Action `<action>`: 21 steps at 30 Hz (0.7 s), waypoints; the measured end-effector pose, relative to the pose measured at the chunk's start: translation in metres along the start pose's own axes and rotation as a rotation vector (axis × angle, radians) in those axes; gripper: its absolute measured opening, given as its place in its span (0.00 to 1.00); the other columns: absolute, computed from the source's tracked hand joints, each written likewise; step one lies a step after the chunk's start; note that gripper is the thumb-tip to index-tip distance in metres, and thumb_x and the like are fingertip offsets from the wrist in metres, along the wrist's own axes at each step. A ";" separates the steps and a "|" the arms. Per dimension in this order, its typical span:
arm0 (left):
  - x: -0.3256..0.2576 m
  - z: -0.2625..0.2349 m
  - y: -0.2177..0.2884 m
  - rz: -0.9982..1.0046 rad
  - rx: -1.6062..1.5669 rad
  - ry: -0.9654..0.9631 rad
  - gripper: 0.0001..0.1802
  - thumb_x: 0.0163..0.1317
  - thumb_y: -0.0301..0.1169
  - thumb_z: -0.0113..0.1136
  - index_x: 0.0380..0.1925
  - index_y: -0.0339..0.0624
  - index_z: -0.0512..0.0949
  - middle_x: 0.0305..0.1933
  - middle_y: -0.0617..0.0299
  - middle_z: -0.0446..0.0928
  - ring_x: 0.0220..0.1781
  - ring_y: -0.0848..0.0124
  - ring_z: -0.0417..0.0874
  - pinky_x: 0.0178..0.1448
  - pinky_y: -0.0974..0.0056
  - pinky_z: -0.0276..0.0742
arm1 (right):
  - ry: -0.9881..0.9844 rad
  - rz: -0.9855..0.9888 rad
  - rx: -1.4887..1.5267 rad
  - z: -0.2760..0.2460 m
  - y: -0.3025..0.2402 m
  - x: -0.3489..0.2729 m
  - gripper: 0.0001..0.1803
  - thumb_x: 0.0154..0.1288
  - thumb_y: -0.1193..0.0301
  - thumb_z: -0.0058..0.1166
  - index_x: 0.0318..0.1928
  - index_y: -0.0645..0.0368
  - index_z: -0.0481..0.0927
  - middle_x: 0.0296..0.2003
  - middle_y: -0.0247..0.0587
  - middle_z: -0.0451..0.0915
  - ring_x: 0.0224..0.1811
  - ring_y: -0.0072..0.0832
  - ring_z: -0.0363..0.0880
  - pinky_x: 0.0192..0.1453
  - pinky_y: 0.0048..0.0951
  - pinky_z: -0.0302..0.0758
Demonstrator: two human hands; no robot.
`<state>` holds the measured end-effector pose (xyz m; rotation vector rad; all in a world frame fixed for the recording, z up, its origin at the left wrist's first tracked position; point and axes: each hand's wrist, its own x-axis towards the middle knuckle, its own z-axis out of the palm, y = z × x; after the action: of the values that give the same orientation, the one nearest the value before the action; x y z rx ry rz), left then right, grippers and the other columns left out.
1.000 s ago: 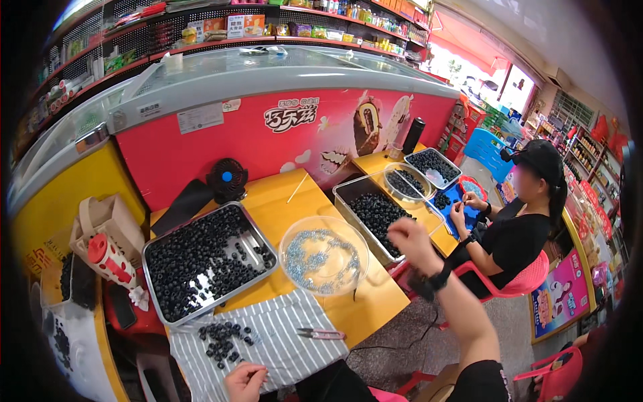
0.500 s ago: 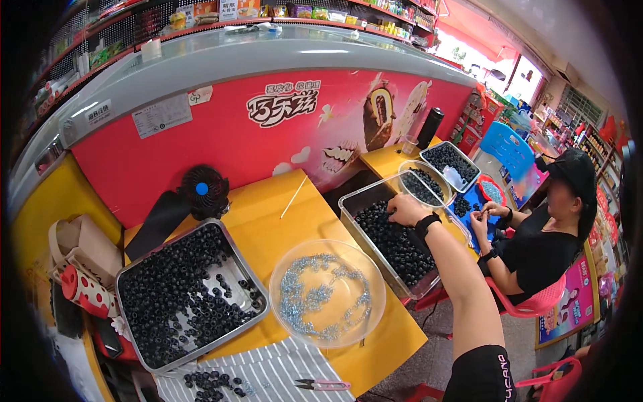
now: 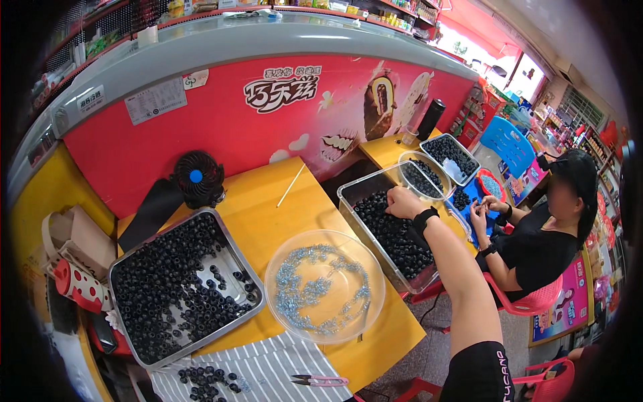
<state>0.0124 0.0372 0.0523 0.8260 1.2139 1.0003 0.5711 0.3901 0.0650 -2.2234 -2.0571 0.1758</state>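
Note:
My right hand, a dark band at its wrist, reaches into a clear rectangular bin of small black ring-shaped pieces. Its fingers are bent and drawn together at the pieces; whatever lies between them is hidden. My left hand is out of sight. Left of the bin, a round clear plastic dish holds small pale blue glassy-looking bits. A metal tray full of similar black pieces stands farther left. On a striped cloth lie a loose pile of black pieces and small thread snips.
A black fan and a thin stick are on the yellow table. A red chest freezer runs behind. At right sits a co-worker, both hands together by a blue mat, near more containers of black pieces.
My right hand has shifted slightly up and left over the black pieces, still inside the bin. The whole view has moved a little. The co-worker's hands remain close together.

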 end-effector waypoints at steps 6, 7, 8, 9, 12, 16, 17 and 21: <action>0.001 0.000 0.000 0.014 -0.008 -0.019 0.05 0.63 0.18 0.52 0.37 0.31 0.77 0.37 0.56 0.78 0.31 0.72 0.79 0.34 0.72 0.70 | 0.217 -0.093 0.073 -0.014 0.022 -0.013 0.07 0.41 0.74 0.61 0.22 0.63 0.77 0.22 0.48 0.79 0.29 0.40 0.79 0.34 0.36 0.75; 0.000 0.001 0.001 0.021 -0.008 -0.017 0.05 0.63 0.18 0.53 0.37 0.31 0.77 0.37 0.56 0.78 0.31 0.73 0.78 0.34 0.72 0.70 | 0.227 -0.115 0.186 -0.025 0.015 -0.021 0.07 0.42 0.74 0.60 0.22 0.63 0.77 0.22 0.47 0.78 0.27 0.38 0.78 0.33 0.35 0.74; 0.000 0.001 0.001 0.014 -0.006 -0.014 0.06 0.63 0.19 0.53 0.38 0.31 0.77 0.37 0.56 0.78 0.31 0.73 0.79 0.33 0.72 0.69 | 0.233 -0.137 0.301 -0.041 -0.004 -0.033 0.07 0.43 0.74 0.60 0.21 0.64 0.76 0.22 0.47 0.78 0.25 0.36 0.78 0.31 0.34 0.73; 0.000 0.001 0.001 0.011 -0.008 -0.019 0.06 0.63 0.19 0.53 0.38 0.31 0.77 0.38 0.56 0.78 0.31 0.73 0.79 0.33 0.72 0.69 | 0.245 -0.157 0.410 -0.061 -0.023 -0.049 0.07 0.43 0.74 0.59 0.21 0.64 0.76 0.22 0.46 0.78 0.23 0.33 0.77 0.30 0.33 0.73; -0.006 0.000 -0.004 0.013 -0.017 -0.008 0.07 0.63 0.19 0.53 0.40 0.32 0.78 0.38 0.56 0.79 0.31 0.72 0.79 0.34 0.72 0.70 | 0.149 -0.393 0.731 -0.076 -0.108 -0.117 0.03 0.51 0.80 0.57 0.27 0.63 0.76 0.22 0.30 0.74 0.28 0.14 0.72 0.30 0.21 0.70; -0.016 0.012 -0.004 0.004 -0.093 -0.040 0.11 0.66 0.25 0.53 0.46 0.32 0.76 0.42 0.55 0.79 0.33 0.71 0.79 0.35 0.72 0.72 | -0.149 -0.893 0.838 -0.046 -0.208 -0.234 0.07 0.54 0.79 0.56 0.32 0.62 0.71 0.28 0.42 0.70 0.31 0.37 0.74 0.33 0.33 0.71; -0.017 0.028 0.005 -0.055 -0.205 -0.064 0.12 0.67 0.27 0.52 0.48 0.32 0.75 0.42 0.54 0.79 0.34 0.71 0.80 0.36 0.71 0.73 | -0.195 -1.011 0.732 -0.047 -0.227 -0.257 0.06 0.56 0.79 0.55 0.33 0.62 0.70 0.31 0.44 0.68 0.34 0.42 0.72 0.35 0.37 0.70; -0.010 0.075 0.027 -0.180 -0.497 -0.200 0.18 0.72 0.38 0.46 0.51 0.34 0.72 0.42 0.56 0.78 0.38 0.70 0.80 0.36 0.70 0.75 | -0.144 -1.305 0.746 -0.041 -0.271 -0.300 0.07 0.55 0.72 0.52 0.34 0.61 0.72 0.31 0.47 0.70 0.29 0.45 0.75 0.32 0.40 0.73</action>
<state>0.0812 0.0381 0.0935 0.4051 0.8019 0.9875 0.2882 0.1125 0.1518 -0.2951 -2.4445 0.7715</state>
